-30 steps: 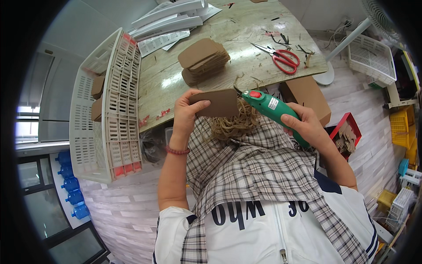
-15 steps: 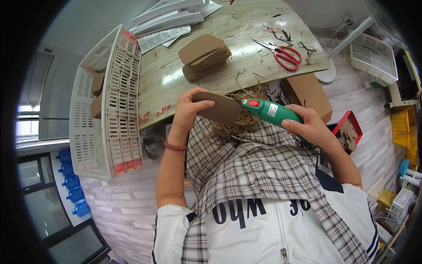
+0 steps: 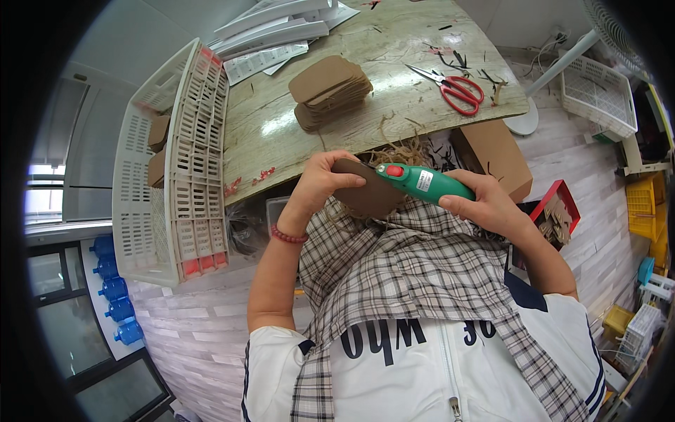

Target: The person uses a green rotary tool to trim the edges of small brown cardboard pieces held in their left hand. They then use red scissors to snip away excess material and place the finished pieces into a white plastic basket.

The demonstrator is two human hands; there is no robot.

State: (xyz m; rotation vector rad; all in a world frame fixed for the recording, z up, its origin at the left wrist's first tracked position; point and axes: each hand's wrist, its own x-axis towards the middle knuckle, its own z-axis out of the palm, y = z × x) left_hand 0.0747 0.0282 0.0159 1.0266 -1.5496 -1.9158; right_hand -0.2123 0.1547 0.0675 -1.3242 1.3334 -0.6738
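Note:
My left hand (image 3: 322, 183) grips a brown cardboard piece (image 3: 365, 193) by its left edge, just in front of the wooden table's (image 3: 281, 126) near edge. My right hand (image 3: 489, 204) holds a green glue gun (image 3: 425, 183) with a red button, its tip resting against the top of the cardboard piece. A tuft of tan raffia fibre (image 3: 401, 149) shows behind the cardboard. A plaid cloth (image 3: 408, 274) lies over my lap below both hands.
On the table sit a stack of brown cardboard pieces (image 3: 330, 91), red-handled scissors (image 3: 457, 88) and white papers (image 3: 274, 28). A white plastic crate (image 3: 176, 162) stands at the left. A cardboard box (image 3: 496, 155), a red box (image 3: 555, 214) and a white basket (image 3: 598, 95) lie to the right.
Both hands have drawn the cardboard piece and glue gun slightly down and toward me; the gun's tip now lies flatter along the cardboard's top edge.

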